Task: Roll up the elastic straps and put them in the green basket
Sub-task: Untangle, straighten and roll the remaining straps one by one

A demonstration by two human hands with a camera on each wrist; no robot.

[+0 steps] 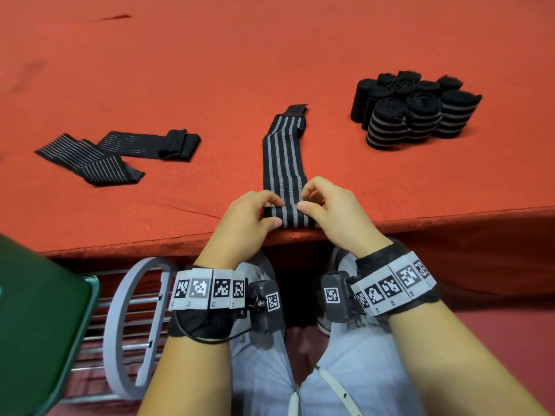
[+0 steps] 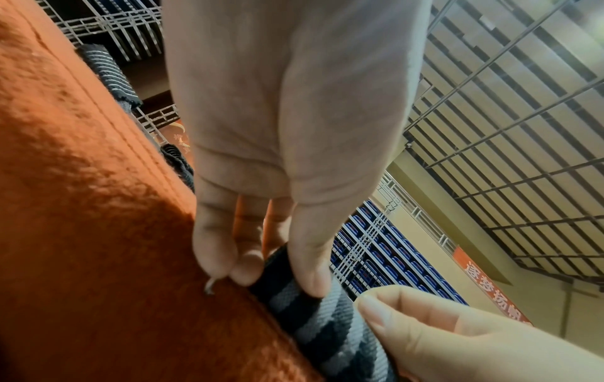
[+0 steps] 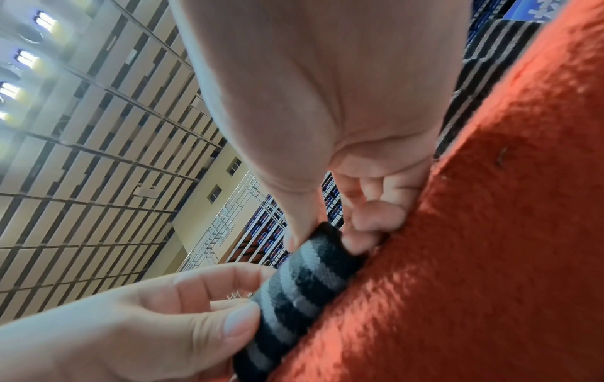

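A black elastic strap with grey lengthwise stripes [image 1: 285, 163] lies flat on a red felt-covered table [image 1: 210, 70], running from the near table edge away toward a dark tab at its far end, its near end turned up into a tight starting roll. At the table's near left corner, below the tabletop, the green basket [image 1: 36, 319] shows only a rim and a wall; its contents cannot be seen. Well right of the flat strap stands a cluster of rolled straps [image 1: 417, 106], upright and touching one another; well left of it lie unrolled black straps with thin pale stripes [image 1: 117, 154], overlapping loosely. The left hand [image 1: 249, 217] pinches the left end of the roll between thumb and curled fingers, while the right hand [image 1: 333, 211] pinches the right end the same way, both at the table edge.
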